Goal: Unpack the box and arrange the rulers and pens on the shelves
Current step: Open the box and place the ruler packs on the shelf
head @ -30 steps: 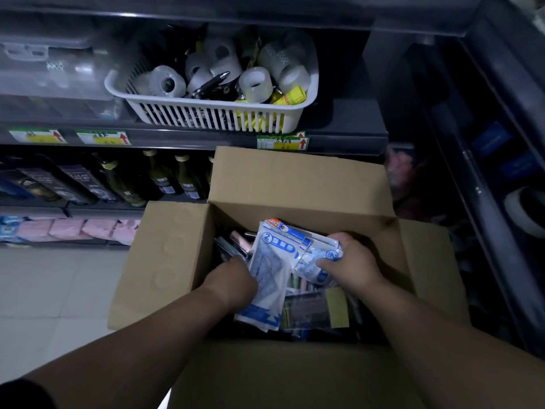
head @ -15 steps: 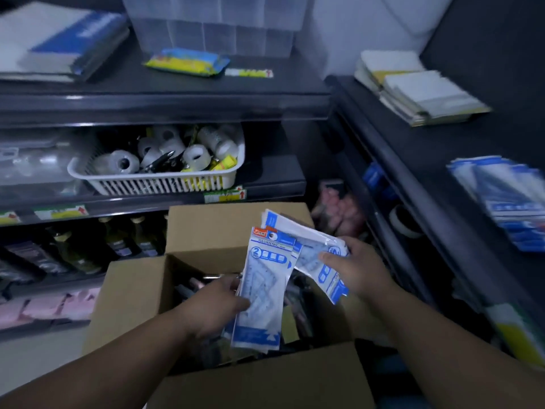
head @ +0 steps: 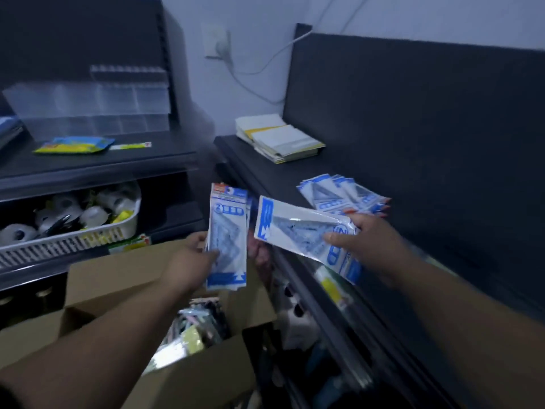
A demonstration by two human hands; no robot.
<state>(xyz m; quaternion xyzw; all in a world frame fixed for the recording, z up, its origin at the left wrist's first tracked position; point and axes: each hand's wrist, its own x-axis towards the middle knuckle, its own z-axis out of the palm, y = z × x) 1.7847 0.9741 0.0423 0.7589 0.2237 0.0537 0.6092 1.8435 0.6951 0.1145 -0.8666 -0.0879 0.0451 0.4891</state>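
**Desk:** What sits at centre frame?

**Photographer:** A person's left hand [head: 188, 258] grips a small upright stack of ruler packets [head: 228, 231], thumb pressed on the front and fingers curled behind. It is held above the open cardboard box [head: 118, 273] at lower left.

**Desk:** And the right hand?

**Photographer:** The right hand [head: 368, 246] pinches a single ruler packet [head: 298, 231] by one end, thumb on top and fingers beneath. The packet lies nearly flat, slightly tilted, with its free end pointing toward centre frame. It hangs over the front edge of the dark shelf [head: 265, 175] at right.

**Desk:** Any rulers on that shelf?

**Photographer:** A fanned pile of packets [head: 342, 193], in matching blue and white, lies there just beyond the right hand's knuckles. Whether the hand touches it, I cannot tell. Farther back, at upper centre, sits a stack of white-and-yellow pads [head: 280, 140].

**Desk:** Pens?

**Photographer:** The box holds a jumble of packaged goods [head: 194, 329], pink and yellow, too blurred to name.

**Desk:** The left side?

**Photographer:** A white slotted basket [head: 59, 246] of tape rolls [head: 94, 215] stands on a middle shelf. On the shelf above are a clear plastic organiser [head: 88, 104] and a yellow-and-blue pouch [head: 73, 144] lying flat. A white cable [head: 259, 66] runs from a wall socket [head: 216, 39] at top centre.
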